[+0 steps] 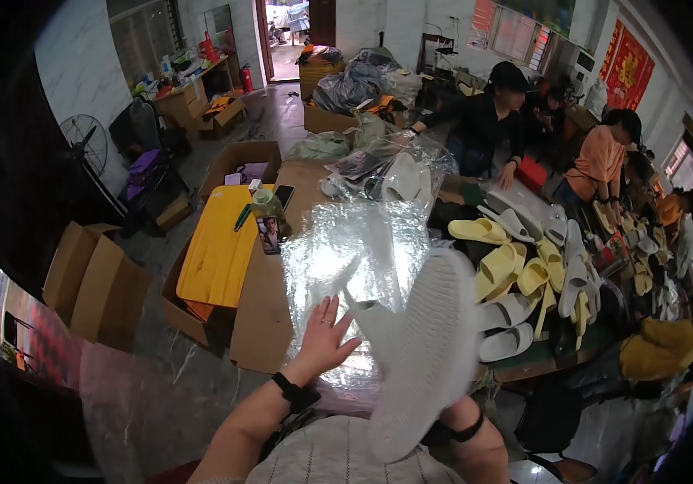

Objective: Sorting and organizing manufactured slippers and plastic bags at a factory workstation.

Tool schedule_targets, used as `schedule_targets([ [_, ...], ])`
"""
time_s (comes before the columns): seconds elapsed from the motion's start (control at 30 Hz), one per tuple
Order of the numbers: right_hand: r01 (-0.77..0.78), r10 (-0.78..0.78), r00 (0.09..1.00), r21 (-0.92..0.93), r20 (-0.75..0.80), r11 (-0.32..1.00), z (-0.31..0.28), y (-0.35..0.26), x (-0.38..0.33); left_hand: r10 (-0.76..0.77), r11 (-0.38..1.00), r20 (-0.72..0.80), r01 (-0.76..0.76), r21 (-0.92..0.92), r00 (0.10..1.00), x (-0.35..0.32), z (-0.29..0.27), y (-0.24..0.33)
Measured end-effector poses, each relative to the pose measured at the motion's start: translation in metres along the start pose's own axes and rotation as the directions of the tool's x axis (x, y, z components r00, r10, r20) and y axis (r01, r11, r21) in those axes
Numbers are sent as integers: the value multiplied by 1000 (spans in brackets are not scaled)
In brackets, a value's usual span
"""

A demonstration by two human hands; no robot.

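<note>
White slide (427, 351) with matt ridged sole (435, 331), glossy crinkled plastic sheeting (330, 250), matt cardboard sheet (261, 327) along the left edge of the table (528, 371), 2 smooth white slides (506, 344) near its near edge

left hand (324, 339): outstretched, loosely splayed | right hand (459, 412): mostly hidden

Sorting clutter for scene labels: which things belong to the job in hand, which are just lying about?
Likely job:
raised white slipper, sole toward camera
shiny plastic below the left hand
heaped yellow and white slippers

Likely just lying about:
fan
fire extinguisher
green pen
</note>
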State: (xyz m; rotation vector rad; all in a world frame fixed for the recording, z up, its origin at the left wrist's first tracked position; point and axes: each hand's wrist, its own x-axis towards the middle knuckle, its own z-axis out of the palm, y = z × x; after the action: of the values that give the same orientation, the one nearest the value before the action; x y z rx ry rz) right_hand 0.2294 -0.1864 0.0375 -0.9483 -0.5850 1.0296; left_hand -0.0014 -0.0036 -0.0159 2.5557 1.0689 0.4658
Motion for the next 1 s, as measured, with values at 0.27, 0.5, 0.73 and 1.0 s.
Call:
schedule_targets([
  [0.27, 291, -242, 953, -773, 182, 563, 103, 26, 82, -9, 876, -71, -26, -482, 997, -16, 13, -22],
  [0.5, 83, -305, 952, -983, 29, 165, 50, 46, 103, 76, 997, -32, -77, -17, 997, -19, -4, -15],
  [0.73, 103, -374, 921, -994, 109, -37, 52, 62, 99, 81, 997, -44, -82, -12, 996, -19, 4, -17],
  [1.0, 51, -441, 895, -971, -59, 233, 42, 25, 84, 67, 990, -46, -72, -124, 997, -19, -9, -12],
])
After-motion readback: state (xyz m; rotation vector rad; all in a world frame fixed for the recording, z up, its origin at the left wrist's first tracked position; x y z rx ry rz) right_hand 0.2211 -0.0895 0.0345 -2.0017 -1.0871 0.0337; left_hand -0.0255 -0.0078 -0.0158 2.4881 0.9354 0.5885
